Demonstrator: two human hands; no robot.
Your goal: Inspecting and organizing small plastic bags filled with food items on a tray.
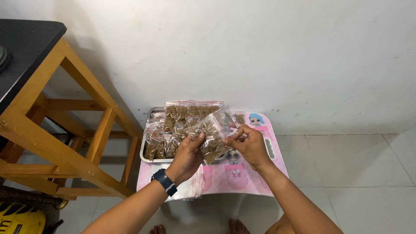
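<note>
Small clear bag (pixel 212 138) of brown pellets: I see it held up between both hands, just above the pink mat and in front of the tray. Nearest me, bare toes (pixel 236 226) show at the bottom edge on the tiled floor (pixel 359 164). Left hand (pixel 187 158), with a dark blue watch (pixel 164 182) on its wrist: fingers closed on the bag's lower left side, thumb on top. Right hand (pixel 248 144): fingertips pinched shut on the bag's upper right edge, at the seal strip. Below the hands, a pink mat (pixel 242 175) with cartoon prints lies on the floor; a stack of empty clear bags (pixel 190 188) rests on its near left part. Beyond, a metal tray (pixel 149 132) holds a pile of filled bags (pixel 182 117) of the same brown pellets, touching and overlapping. To the left, a wooden stool (pixel 65 130) with a dark top. A yellow object (pixel 19 219) sits at the lower left corner. Farthest, a white wall (pixel 260 52).
</note>
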